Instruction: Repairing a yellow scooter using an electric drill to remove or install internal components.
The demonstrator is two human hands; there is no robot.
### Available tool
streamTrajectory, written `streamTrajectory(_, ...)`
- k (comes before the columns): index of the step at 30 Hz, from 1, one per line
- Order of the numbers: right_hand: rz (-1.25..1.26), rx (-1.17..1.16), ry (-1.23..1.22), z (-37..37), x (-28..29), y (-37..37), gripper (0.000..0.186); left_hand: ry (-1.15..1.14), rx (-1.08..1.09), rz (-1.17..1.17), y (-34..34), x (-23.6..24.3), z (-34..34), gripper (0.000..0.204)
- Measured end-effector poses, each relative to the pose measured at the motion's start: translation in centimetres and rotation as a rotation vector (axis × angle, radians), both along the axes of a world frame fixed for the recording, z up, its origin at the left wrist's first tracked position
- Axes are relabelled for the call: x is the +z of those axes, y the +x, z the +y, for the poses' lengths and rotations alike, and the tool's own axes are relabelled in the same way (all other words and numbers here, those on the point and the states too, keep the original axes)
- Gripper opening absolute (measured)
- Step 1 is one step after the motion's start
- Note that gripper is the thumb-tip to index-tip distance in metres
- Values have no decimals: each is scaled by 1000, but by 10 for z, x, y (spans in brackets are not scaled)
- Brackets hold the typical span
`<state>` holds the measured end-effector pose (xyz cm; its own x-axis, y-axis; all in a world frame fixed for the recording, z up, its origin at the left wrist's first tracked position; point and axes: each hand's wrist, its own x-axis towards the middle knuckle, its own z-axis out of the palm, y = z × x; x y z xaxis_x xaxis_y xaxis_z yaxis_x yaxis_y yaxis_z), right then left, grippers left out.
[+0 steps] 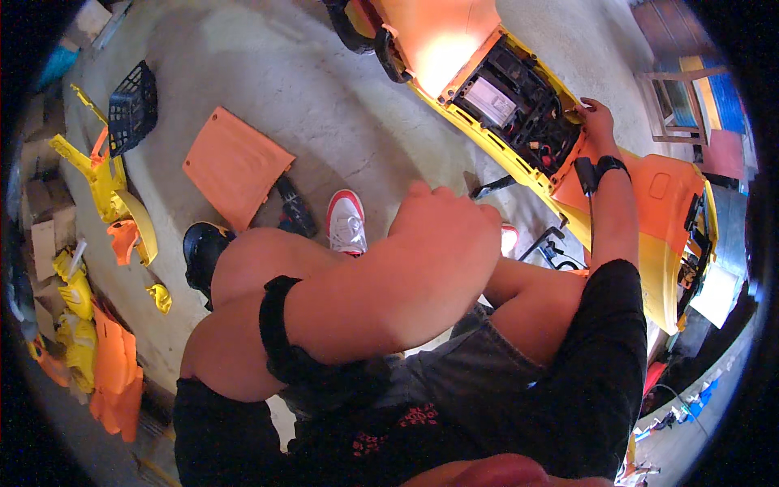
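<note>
Right hand fingers touching open yellow scooter compartment, left hand seemingly loosely clenched, empty.

A single head-worn fisheye view looks steeply down, close over the person's knees and the concrete floor.

The person wears a black short-sleeved shirt, dark grey denim shorts, a black band around the left forearm, a black wristwatch on the right wrist, and a white sneaker with red trim. Both hands are bare.
</note>
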<state>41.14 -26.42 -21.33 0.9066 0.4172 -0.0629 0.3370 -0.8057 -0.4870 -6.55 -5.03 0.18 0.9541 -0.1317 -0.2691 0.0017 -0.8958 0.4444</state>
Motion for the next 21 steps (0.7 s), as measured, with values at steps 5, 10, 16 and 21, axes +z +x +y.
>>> streamTrajectory(5,-85,35,-113,-14,6,15,28,-30,19,-21,0,1,-3,23)
streamTrajectory(10,-272,43,-375,10,11,-10,22,-44,44,-50,-3,-2,1,22)
streamTrajectory(16,-467,76,-579,5,13,-7,20,-32,46,-139,-2,-2,1,21)
streamTrajectory(21,-498,157,-600,30,-20,-9,22,-27,79,-12,-2,-1,7,22)
